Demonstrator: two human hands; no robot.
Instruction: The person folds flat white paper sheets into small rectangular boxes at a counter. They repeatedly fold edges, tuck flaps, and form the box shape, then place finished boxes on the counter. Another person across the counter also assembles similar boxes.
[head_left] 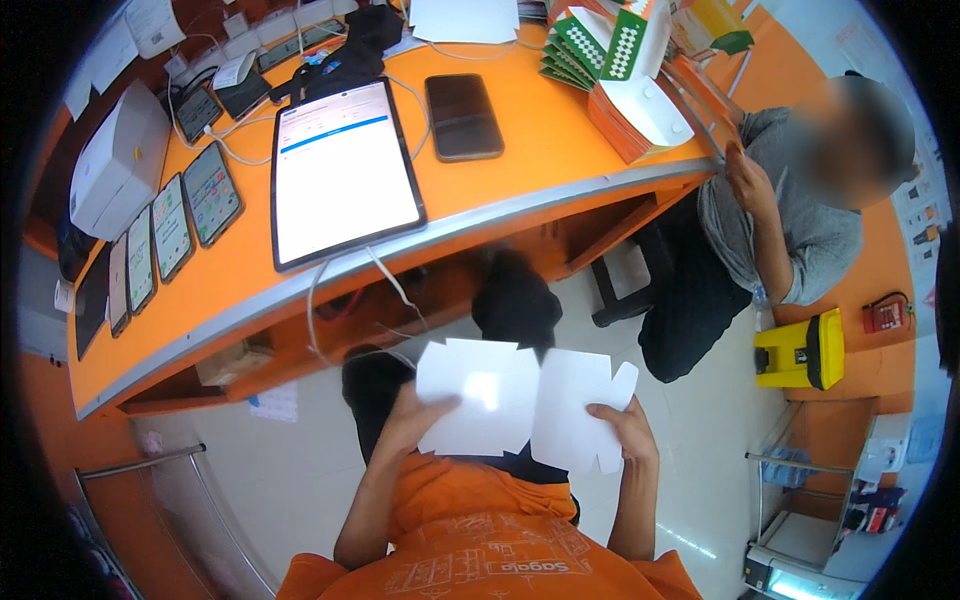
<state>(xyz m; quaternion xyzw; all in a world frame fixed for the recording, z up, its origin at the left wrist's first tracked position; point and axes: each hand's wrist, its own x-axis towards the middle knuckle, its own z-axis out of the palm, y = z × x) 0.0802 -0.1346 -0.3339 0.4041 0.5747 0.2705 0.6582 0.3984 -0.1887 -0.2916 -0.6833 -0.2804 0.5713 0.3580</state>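
Note:
Above my lap I hold a flat white carton blank (480, 385) with notched flaps, bent along a line near its middle. My left hand (418, 418) grips its left edge, thumb on the white face and the other fingers hidden behind. On the other side, my right hand (627, 430) pinches the right panel near its tabs, thumb on top. Whether the two panels are a single piece I cannot fully tell. Beyond my hands, a tablet (340, 180) with a lit screen lies at the edge of the orange desk (500, 185).
Several phones (172, 228) line the desk's left side beside a white printer (120, 160). A dark phone (464, 117) lies right of the tablet. Folded cartons (640, 115) stack at the far right, near a seated person (800, 190). A yellow bin (800, 350) stands on the floor.

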